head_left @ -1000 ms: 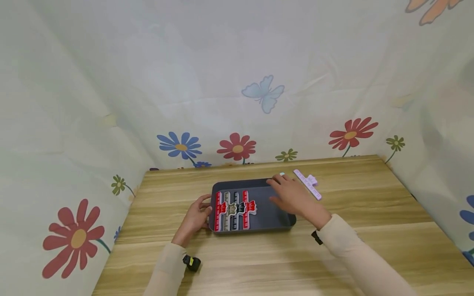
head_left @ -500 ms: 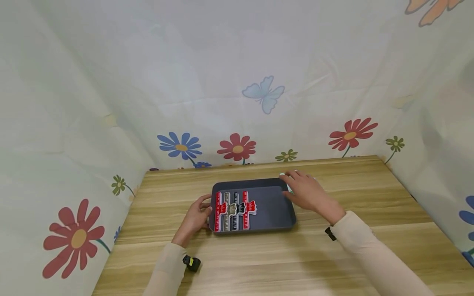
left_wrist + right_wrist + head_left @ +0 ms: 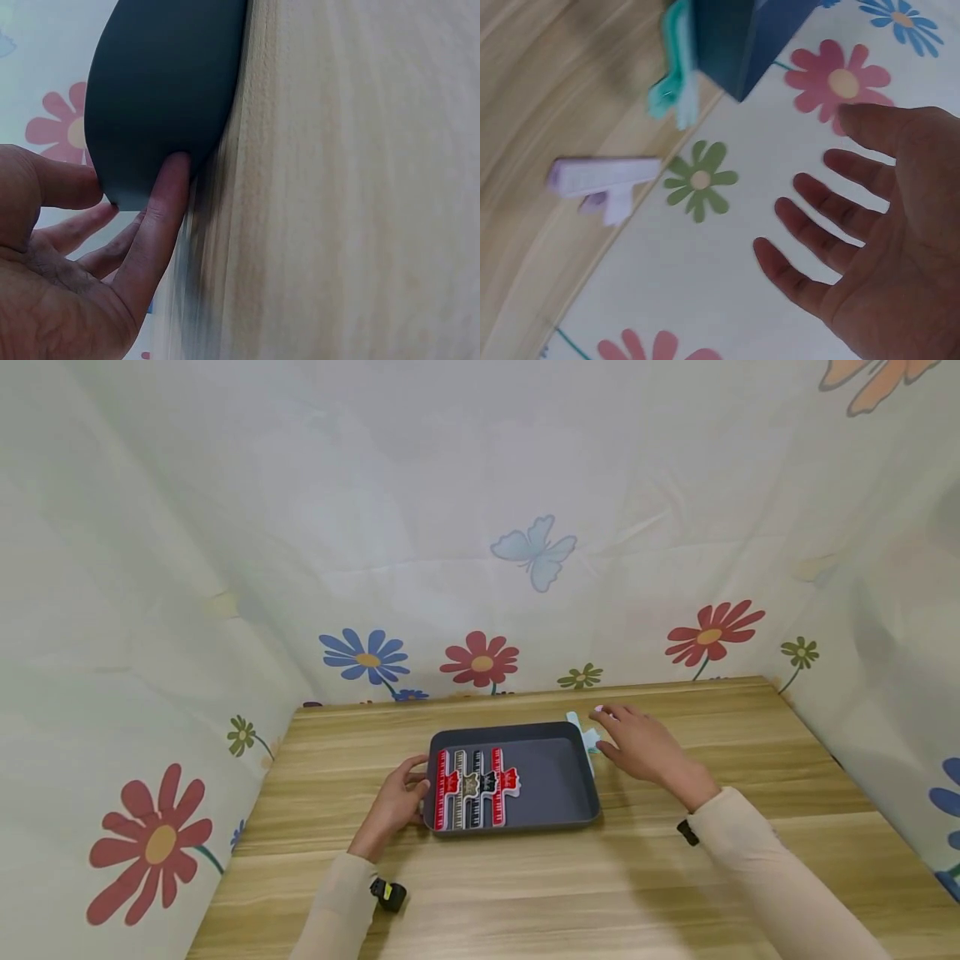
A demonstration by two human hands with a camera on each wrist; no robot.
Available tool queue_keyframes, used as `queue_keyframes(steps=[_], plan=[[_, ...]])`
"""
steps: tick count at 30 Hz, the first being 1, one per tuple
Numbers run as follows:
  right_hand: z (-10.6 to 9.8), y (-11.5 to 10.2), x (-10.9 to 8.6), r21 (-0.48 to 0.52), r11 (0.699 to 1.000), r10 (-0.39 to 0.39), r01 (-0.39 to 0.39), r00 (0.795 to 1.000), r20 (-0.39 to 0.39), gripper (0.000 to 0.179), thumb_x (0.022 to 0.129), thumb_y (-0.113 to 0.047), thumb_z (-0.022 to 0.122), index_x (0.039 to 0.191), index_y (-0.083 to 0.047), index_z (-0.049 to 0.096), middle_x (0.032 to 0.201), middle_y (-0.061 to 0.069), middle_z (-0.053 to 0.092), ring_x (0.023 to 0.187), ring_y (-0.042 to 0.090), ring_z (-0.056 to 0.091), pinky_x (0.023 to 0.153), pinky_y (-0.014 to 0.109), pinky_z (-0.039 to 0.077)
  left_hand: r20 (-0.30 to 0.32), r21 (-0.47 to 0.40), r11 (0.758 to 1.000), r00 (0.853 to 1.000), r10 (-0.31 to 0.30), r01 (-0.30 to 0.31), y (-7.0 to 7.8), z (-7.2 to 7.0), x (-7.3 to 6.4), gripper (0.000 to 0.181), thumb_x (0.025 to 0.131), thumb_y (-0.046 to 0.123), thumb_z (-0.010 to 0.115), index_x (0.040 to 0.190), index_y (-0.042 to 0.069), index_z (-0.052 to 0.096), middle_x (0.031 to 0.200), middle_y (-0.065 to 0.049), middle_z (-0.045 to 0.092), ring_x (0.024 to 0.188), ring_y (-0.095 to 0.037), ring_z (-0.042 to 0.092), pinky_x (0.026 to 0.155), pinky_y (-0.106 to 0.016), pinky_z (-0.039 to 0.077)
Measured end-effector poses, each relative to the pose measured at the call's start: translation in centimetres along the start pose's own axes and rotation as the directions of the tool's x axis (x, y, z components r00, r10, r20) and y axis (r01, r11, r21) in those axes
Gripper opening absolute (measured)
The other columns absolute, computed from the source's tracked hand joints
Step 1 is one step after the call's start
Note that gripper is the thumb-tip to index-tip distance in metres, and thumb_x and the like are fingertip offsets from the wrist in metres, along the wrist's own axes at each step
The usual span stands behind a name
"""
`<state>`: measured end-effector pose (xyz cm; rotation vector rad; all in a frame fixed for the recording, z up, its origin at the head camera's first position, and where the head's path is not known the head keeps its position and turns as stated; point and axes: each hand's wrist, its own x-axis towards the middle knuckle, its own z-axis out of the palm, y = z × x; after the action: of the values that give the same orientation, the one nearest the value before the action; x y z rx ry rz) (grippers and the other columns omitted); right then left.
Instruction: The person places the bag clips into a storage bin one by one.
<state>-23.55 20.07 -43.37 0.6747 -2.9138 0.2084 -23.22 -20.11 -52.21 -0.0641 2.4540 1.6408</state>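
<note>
Right hand (image 3: 642,747) spread, empty, near lilac clip (image 3: 592,178) on desk (image 3: 487,893): pinch low, don't nudge the teal clip (image 3: 591,741) beside the tray (image 3: 555,777), whose left end your left hand (image 3: 393,797) touches with straight fingers.

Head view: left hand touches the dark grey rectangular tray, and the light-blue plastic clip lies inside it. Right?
Not inside: the head view shows the light-blue plastic clip outside, beside the dark grey tray. The left hand does touch it.
</note>
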Motion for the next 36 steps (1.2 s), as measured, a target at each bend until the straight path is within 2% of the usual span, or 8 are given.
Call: queue_keyframes(steps=[8,18,28,36], plan=[[0.5,2.7,-0.3,-0.005,1.000,-0.016,0.016,0.999,-0.035,0.049,0.095,-0.021,0.064,0.139,-0.004,0.052,0.132,0.020,0.057,0.118,0.039,0.057,0.092,0.056,0.051,0.008,-0.041,0.999,1.000,-0.014,0.014,0.2,-0.1,-0.2,0.049,0.100,0.006,0.050,0.148,0.015,0.042,0.135,-0.028,0.054,0.099,-0.030,0.066,0.054,-0.039,0.059],[0.7,5.0,-0.6,-0.059,0.998,-0.005,0.008,0.999,0.047,0.048,0.094,-0.018,0.065,0.137,-0.002,0.052,0.133,0.019,0.055,0.120,0.039,0.055,0.094,0.060,0.050,-0.002,-0.035,0.999,1.000,-0.024,0.024,0.0,-0.1,-0.1,0.049,0.100,0.007,0.050,0.147,0.016,0.042,0.136,-0.028,0.054,0.103,-0.033,0.065,0.054,-0.039,0.059],[1.4,6.5,-0.5,-0.068,0.997,-0.019,0.023,0.998,0.068,0.050,0.091,-0.013,0.068,0.137,-0.002,0.052,0.137,0.021,0.053,0.126,0.040,0.050,0.097,0.061,0.049,0.003,-0.036,0.999,1.000,-0.008,0.008,-0.2,0.0,-0.1,0.050,0.100,0.006,0.050,0.148,0.015,0.041,0.136,-0.029,0.053,0.106,-0.035,0.065,0.054,-0.039,0.059],[2.1,7.6,-0.3,-0.085,0.995,-0.045,0.054,0.994,0.096,0.048,0.091,-0.007,0.067,0.137,-0.003,0.052,0.136,0.021,0.055,0.125,0.042,0.052,0.096,0.061,0.048,-0.006,-0.026,1.000,1.000,-0.006,0.006,-0.3,0.1,0.1,0.049,0.099,0.006,0.051,0.147,0.015,0.043,0.136,-0.029,0.054,0.109,-0.036,0.063,0.053,-0.039,0.059]])
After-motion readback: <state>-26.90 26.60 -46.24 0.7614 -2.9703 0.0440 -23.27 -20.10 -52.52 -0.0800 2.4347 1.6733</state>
